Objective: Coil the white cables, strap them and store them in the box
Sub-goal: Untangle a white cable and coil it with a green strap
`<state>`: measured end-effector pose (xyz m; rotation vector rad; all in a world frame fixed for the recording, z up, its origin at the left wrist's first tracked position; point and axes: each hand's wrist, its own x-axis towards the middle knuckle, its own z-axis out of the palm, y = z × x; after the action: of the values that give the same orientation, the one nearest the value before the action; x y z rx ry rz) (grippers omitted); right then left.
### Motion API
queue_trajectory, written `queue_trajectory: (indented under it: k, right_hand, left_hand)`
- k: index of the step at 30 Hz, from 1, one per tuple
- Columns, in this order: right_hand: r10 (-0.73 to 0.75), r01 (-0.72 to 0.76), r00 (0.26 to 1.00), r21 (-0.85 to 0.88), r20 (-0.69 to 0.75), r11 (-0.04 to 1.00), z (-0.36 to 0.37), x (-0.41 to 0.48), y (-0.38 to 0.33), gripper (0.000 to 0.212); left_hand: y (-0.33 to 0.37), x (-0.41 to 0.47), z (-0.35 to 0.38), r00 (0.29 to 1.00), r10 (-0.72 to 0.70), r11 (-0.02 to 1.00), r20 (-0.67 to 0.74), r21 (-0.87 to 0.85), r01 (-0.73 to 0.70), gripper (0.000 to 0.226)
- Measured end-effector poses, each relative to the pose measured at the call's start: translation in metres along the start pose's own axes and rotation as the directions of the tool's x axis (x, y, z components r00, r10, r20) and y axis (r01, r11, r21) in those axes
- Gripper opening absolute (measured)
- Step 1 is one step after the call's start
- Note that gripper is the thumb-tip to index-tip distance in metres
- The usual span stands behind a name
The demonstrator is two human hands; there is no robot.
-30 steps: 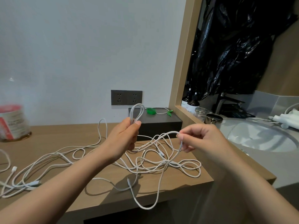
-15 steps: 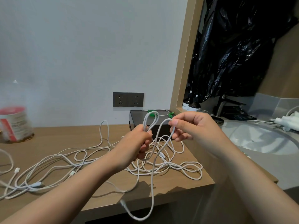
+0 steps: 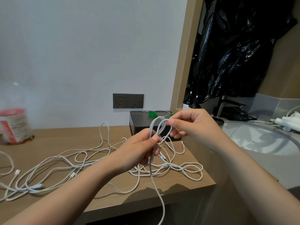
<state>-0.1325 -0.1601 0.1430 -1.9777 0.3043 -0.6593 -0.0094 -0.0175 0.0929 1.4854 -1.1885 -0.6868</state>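
left hand (image 3: 138, 150) fingers gripped white cable (image 3: 151, 127) loops above worktop (image 3: 65, 138) | right hand (image 3: 193, 125) pinched top loop | cable tail cut off at bottom edge | box (image 3: 140, 122) partly hidden behind hands | tin (image 3: 13, 125) blurred

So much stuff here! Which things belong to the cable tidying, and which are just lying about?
Part of the job: the looped white cable, held by the left hand and right hand; loose white cables on the desk; black box; green straps on it.

Just lying about: red-and-white tin; wall sockets; dark bottles; tap; sink; black plastic bag.
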Motion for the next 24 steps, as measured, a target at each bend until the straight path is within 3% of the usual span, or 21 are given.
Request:
queue_trajectory:
  k: [7, 13, 16, 19, 24]
  right_hand:
    - [-0.027, 0.02, 0.999, -0.167, -0.04, 0.986, 0.001, 0.004, 0.006, 0.005]
    - [-0.087, 0.069, 0.992, -0.183, -0.093, 0.981, 0.007, 0.005, 0.007, 0.017]
    - [-0.085, 0.067, 0.99, -0.156, -0.115, 0.986, 0.008, 0.001, 0.013, 0.013]
    - [-0.055, 0.043, 0.991, -0.1, -0.12, 0.994, 0.005, -0.005, 0.025, 0.011]
    - [0.049, -0.052, 0.999, -0.137, -0.023, 0.989, 0.01, -0.02, 0.047, 0.012]
  left_hand:
    - [-0.001, 0.002, -0.001, 0.999, -0.045, 0.995, -0.001, 0.085, 0.045, 0.03]
    - [-0.005, 0.002, -0.002, 0.988, 0.012, 0.991, -0.151, 0.133, 0.009, 0.029]
    - [-0.009, 0.008, -0.008, 0.959, -0.022, 0.995, -0.283, -0.102, -0.008, 0.031]
    - [-0.01, 0.015, -0.021, 0.931, -0.112, 0.909, -0.346, -0.415, -0.045, 0.032]
    - [-0.011, 0.018, -0.028, 0.916, -0.189, 0.817, -0.354, -0.575, -0.053, 0.031]
